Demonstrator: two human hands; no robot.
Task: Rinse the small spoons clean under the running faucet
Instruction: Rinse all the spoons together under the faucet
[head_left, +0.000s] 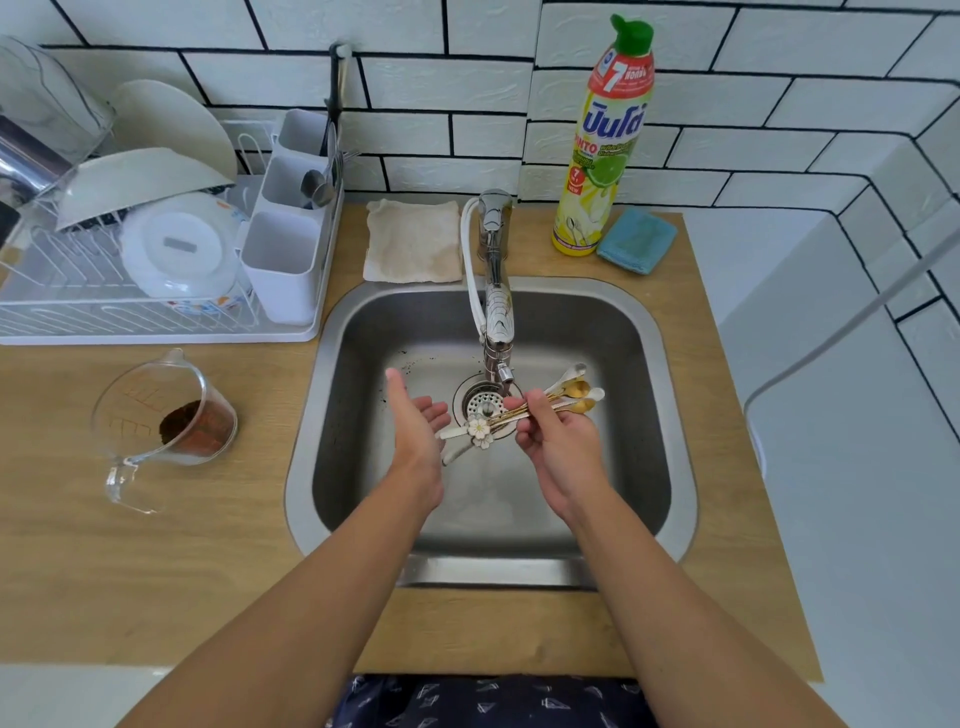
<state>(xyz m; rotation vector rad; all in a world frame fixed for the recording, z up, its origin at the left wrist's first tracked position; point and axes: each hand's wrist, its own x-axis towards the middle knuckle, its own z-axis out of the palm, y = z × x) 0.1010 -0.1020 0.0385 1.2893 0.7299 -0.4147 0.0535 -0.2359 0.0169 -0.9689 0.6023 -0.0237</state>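
Pinching the small spoons (540, 408) in a bundle, our right hand (553, 441) curls fingers round the handles over the sink (670, 415), just near of the faucet (496, 312). Our left hand (415, 426) waits beside them, fingers straight and loosely apart, palm turned right.

Both our forearms reach forward, hands close together.
Our right hand (553, 434) curls its fingers in a pinch; our left hand (415, 421) lies flat-fingered just beside it, palm inward.

right hand (550, 431) gripping small spoons (524, 410) over sink (670, 415), left hand (415, 421) open beside
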